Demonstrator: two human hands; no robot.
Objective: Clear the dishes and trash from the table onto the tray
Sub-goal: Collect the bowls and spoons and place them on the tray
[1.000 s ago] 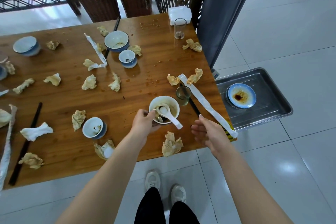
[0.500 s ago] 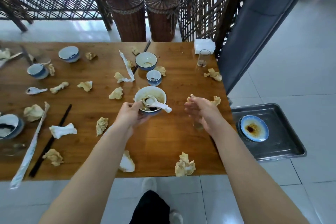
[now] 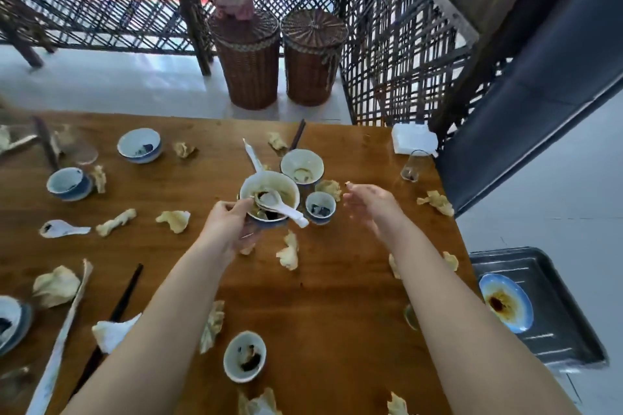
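Observation:
My left hand (image 3: pixel 229 222) grips the near rim of a dirty white bowl (image 3: pixel 283 187) with a white spoon (image 3: pixel 283 207) lying in it, held above the wooden table (image 3: pixel 337 296). My right hand (image 3: pixel 371 202) hovers with relaxed fingers and holds nothing, just right of a small blue cup (image 3: pixel 320 207). A second bowl (image 3: pixel 302 166) sits behind the cup. The metal tray (image 3: pixel 553 340) stands on the floor at the right and carries a blue plate (image 3: pixel 505 301) with brown sauce. Crumpled napkins such as the napkin (image 3: pixel 288 254) litter the table.
More bowls and cups (image 3: pixel 139 145) (image 3: pixel 69 183) (image 3: pixel 245 360), a loose spoon (image 3: pixel 62 228), black chopsticks (image 3: pixel 111 317), a paper sleeve (image 3: pixel 62 337), a glass (image 3: pixel 413 167) and a tissue box (image 3: pixel 413 140) lie about the table. Wicker baskets (image 3: pixel 249 61) and a lattice screen stand behind it.
My left hand has carried the bowl with the spoon farther across the table toward the small cup and second bowl. My right hand has reached forward beside the cup. The view has tilted up.

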